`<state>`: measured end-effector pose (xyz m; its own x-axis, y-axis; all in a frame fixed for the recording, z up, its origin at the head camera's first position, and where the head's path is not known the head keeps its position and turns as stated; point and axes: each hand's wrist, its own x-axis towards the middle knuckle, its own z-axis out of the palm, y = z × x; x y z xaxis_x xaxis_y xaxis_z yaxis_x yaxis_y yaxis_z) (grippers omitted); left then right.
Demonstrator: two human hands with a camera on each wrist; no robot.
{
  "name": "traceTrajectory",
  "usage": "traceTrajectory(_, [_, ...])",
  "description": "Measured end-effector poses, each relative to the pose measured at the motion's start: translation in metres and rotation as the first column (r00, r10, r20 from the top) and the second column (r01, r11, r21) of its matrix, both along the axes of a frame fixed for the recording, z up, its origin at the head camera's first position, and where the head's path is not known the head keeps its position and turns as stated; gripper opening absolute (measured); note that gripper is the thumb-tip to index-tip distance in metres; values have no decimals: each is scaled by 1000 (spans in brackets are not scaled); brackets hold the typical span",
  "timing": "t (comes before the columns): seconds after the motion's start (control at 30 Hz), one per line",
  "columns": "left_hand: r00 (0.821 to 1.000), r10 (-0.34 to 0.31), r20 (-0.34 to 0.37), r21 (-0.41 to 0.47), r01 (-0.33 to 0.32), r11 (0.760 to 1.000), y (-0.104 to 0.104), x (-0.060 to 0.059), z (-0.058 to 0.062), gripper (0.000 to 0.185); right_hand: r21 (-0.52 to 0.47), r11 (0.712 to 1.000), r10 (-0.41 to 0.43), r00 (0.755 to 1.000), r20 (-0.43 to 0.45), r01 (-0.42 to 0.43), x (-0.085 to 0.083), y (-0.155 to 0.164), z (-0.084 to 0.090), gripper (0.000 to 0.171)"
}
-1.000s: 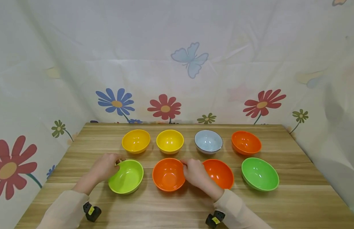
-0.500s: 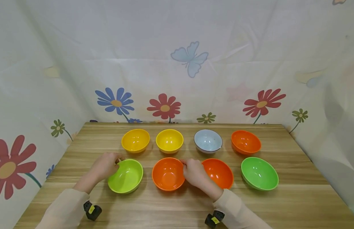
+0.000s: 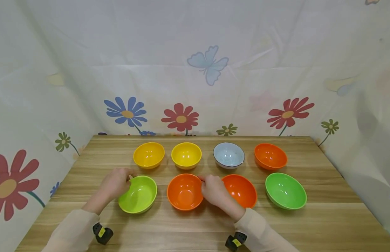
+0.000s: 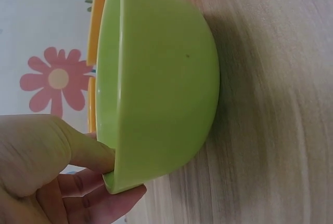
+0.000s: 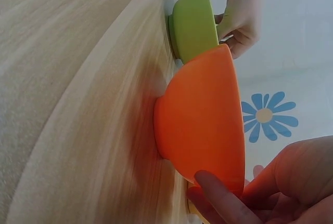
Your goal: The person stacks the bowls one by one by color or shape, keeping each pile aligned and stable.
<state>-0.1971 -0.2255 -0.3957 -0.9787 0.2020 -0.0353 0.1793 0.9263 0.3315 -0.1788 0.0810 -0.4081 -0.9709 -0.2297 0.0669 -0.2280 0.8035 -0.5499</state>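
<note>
Head view shows the left hand point(image 3: 114, 183) pinching the rim of the lime-green bowl point(image 3: 138, 194) at the front left of the wooden bench point(image 3: 324, 224). The right hand point(image 3: 214, 190) grips the rim of the orange bowl point(image 3: 184, 192) just beside it. Both bowls rest on the bench.

Left hand point(image 3: 116, 182) and right hand point(image 3: 214, 189) — fingers curled, pinching — sleeved forearms low and forward.

Glossy smooth plastic green bowl point(image 3: 138, 195), orange bowl point(image 3: 184, 192), matt wood-grain table point(image 3: 324, 217)
</note>
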Motion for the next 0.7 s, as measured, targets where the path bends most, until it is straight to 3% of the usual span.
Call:
traceTrajectory(0.33, [1000, 8, -11, -10, -9, 1000, 0, 1, 1, 30, 7, 1000, -3, 1000, 3, 3, 0, 0, 0, 28])
traceTrajectory(0.7, [1000, 21, -20, -20, -21, 1000, 5, -3, 14, 36, 16, 1000, -4, 1000, 6, 4, 0, -1, 1, 29])
